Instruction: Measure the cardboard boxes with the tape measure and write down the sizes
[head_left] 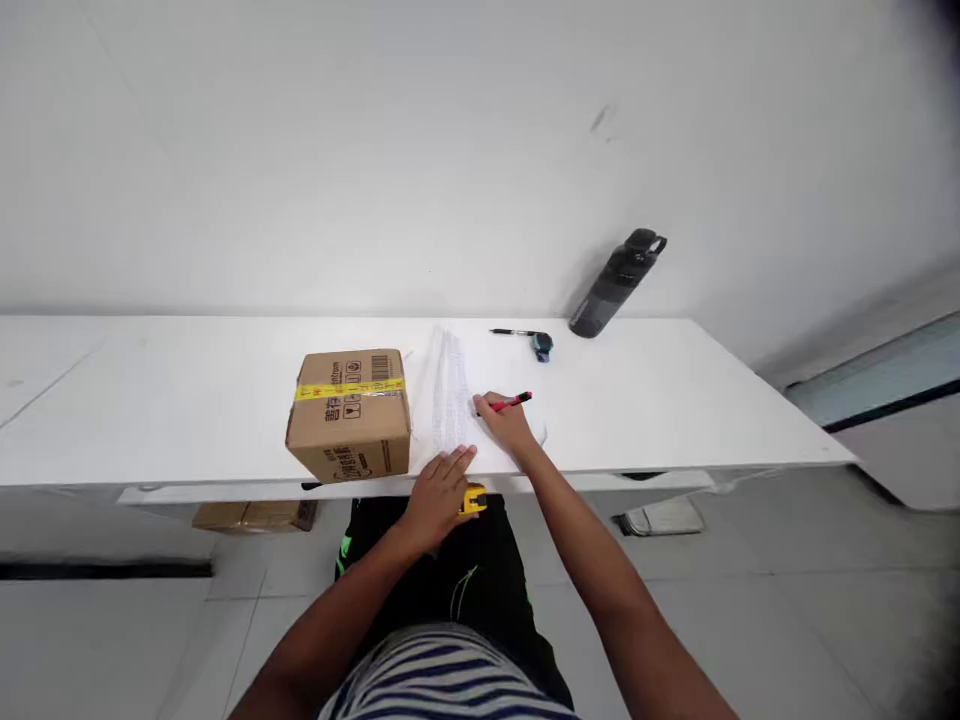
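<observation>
Left hand, palm down, holds a tape measure at the tabletop's front edge; right hand pinches a pen nearly parallel to that edge, black end rightward.

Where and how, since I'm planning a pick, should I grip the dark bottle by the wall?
Around the middle of the dark bottle, I'd suggest, from the front right: its body is slim and round, cap up, with the wall behind and a teal tape measure to its left. The right hand is nearer but holds a red pen.
</observation>
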